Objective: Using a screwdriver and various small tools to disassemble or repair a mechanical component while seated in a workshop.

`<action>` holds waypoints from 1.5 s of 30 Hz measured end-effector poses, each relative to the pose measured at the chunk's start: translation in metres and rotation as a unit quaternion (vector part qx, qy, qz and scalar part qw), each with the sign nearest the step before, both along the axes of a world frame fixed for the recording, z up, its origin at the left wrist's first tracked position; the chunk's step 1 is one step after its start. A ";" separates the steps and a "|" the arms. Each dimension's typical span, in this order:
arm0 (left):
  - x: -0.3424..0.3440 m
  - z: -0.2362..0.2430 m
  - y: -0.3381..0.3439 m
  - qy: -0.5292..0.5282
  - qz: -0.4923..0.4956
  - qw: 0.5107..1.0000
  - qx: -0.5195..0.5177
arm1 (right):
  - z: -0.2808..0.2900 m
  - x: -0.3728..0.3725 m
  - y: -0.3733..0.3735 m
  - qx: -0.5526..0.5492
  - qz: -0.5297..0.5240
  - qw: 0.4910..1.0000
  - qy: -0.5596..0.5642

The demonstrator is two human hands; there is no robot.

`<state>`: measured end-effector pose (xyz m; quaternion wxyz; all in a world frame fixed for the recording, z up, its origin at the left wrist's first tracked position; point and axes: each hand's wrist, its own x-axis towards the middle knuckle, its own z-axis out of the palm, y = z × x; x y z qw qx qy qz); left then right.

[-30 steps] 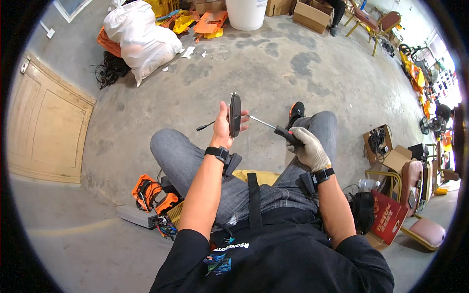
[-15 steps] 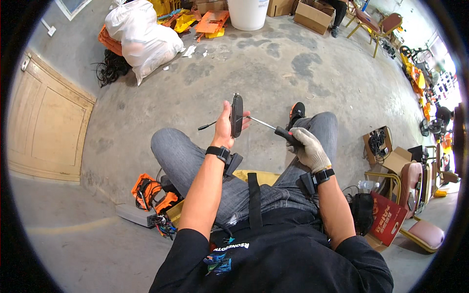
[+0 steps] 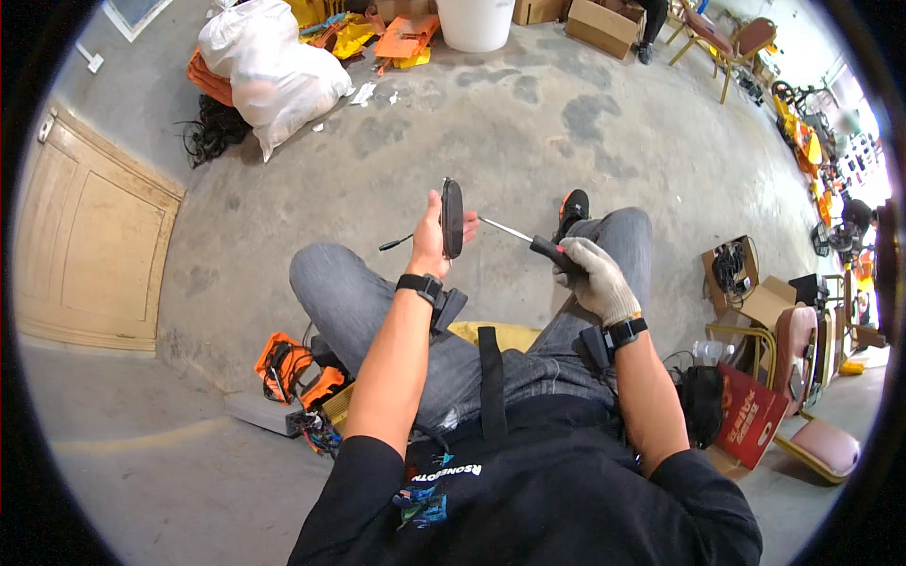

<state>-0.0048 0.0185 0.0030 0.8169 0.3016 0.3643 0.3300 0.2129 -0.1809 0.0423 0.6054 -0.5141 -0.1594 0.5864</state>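
My bare left hand (image 3: 429, 234) grips a slim, black, rounded-end device (image 3: 453, 219), held upright between thumb and fingers over the gap between my knees. From its left side a short black cable (image 3: 396, 242) sticks out, ending in a small plug. My right hand (image 3: 601, 283), in a pale knitted glove, is closed round the black-and-red handle of a screwdriver (image 3: 547, 250). The metal shaft points left, and its tip is close to my left fingertips, just right of the device. Whether the tip touches the fingers I cannot tell.
Beside my left leg lie an orange part with cables (image 3: 283, 368) and a grey box (image 3: 260, 412). To my right are a red box (image 3: 750, 415), a pink-seated chair (image 3: 823, 443) and an open carton (image 3: 729, 274). Farther off stand white sacks (image 3: 274, 75) and a white bucket (image 3: 477, 24).
The device has turned slightly and moved a little left with my left hand. The screwdriver tip is now slightly farther from it. Both grips stay the same.
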 end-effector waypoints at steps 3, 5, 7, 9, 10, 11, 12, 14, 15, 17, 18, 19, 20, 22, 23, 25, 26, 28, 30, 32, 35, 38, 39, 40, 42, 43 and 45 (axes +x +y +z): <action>0.002 -0.011 0.008 0.033 0.000 0.999 -0.032 | -0.002 0.003 0.003 0.001 -0.003 1.000 0.004; 0.001 -0.021 0.010 0.059 0.006 0.997 -0.046 | -0.002 0.002 0.003 0.001 -0.003 1.000 0.011; 0.002 -0.028 0.013 0.084 0.004 0.995 -0.062 | -0.001 0.003 0.003 0.001 -0.005 1.000 0.019; 0.005 -0.031 0.015 0.086 -0.001 0.994 -0.064 | 0.001 0.002 0.002 0.002 -0.009 1.000 0.025; 0.007 -0.031 0.015 0.086 -0.002 0.994 -0.065 | 0.002 0.001 0.002 0.004 -0.010 1.000 0.030; 0.008 -0.031 0.014 0.087 -0.005 0.994 -0.066 | 0.004 0.001 0.002 0.003 -0.013 0.999 0.030; 0.009 -0.031 0.013 0.088 -0.006 0.994 -0.056 | 0.006 0.000 0.002 -0.003 -0.015 0.999 0.031; 0.010 -0.030 0.013 0.090 -0.008 0.995 -0.046 | 0.006 -0.001 0.002 -0.009 -0.019 0.999 0.031; 0.010 -0.030 0.014 0.069 -0.002 0.996 -0.048 | 0.006 -0.001 0.001 -0.009 -0.017 0.999 0.029; 0.009 -0.032 0.016 0.048 0.004 0.998 -0.049 | 0.006 0.000 0.002 -0.008 -0.014 0.999 0.027; 0.010 -0.030 0.015 0.037 0.008 0.998 -0.048 | 0.004 0.001 0.001 -0.002 -0.010 0.999 0.033; 0.010 -0.028 0.015 0.025 0.012 0.999 -0.046 | 0.004 0.002 0.001 0.004 -0.006 0.999 0.039; 0.010 -0.026 0.015 0.025 0.012 0.999 -0.047 | 0.004 0.002 0.001 0.004 -0.006 0.999 0.039; 0.009 -0.021 0.015 0.009 0.011 0.999 -0.050 | 0.004 0.002 0.001 0.013 0.000 0.999 0.050; 0.008 -0.019 0.015 0.008 0.012 0.999 -0.050 | 0.004 0.002 0.001 0.013 0.001 0.999 0.050; 0.007 -0.013 0.013 -0.002 -0.008 0.999 -0.052 | 0.003 0.002 0.000 0.022 -0.007 0.999 0.047; 0.007 -0.009 0.011 -0.003 -0.007 0.999 -0.051 | 0.001 0.003 0.000 0.023 -0.006 0.999 0.047; 0.009 -0.004 0.005 -0.027 -0.028 0.998 -0.041 | -0.002 0.004 0.001 0.043 0.007 0.999 0.030; 0.017 -0.001 -0.004 -0.026 -0.052 0.998 -0.035 | 0.001 0.005 -0.001 0.037 -0.007 0.998 0.051; 0.021 0.001 -0.014 -0.027 -0.080 0.996 -0.028 | 0.003 0.005 -0.001 0.034 -0.025 0.997 0.070; 0.028 0.002 -0.031 -0.020 -0.140 0.990 0.027 | -0.003 0.003 0.001 0.083 -0.004 0.991 0.103; 0.034 0.004 -0.049 0.018 -0.180 0.982 0.049 | -0.001 -0.001 0.002 0.039 -0.021 0.999 0.013; 0.036 0.005 -0.055 0.014 -0.202 0.977 0.060 | -0.005 0.000 0.002 0.040 -0.026 0.999 0.010; 0.038 0.005 -0.060 0.012 -0.207 0.976 0.061 | -0.010 0.001 0.002 0.023 -0.035 0.999 -0.014; 0.041 0.006 -0.070 0.034 -0.221 0.973 0.054 | -0.010 -0.003 0.004 0.007 -0.043 0.998 -0.037; 0.042 0.005 -0.073 0.033 -0.222 0.973 0.055 | -0.001 -0.010 0.005 -0.011 -0.017 0.995 -0.093; 0.044 0.007 -0.075 0.054 -0.238 0.967 0.070 | 0.002 -0.018 0.006 -0.012 0.005 0.989 -0.149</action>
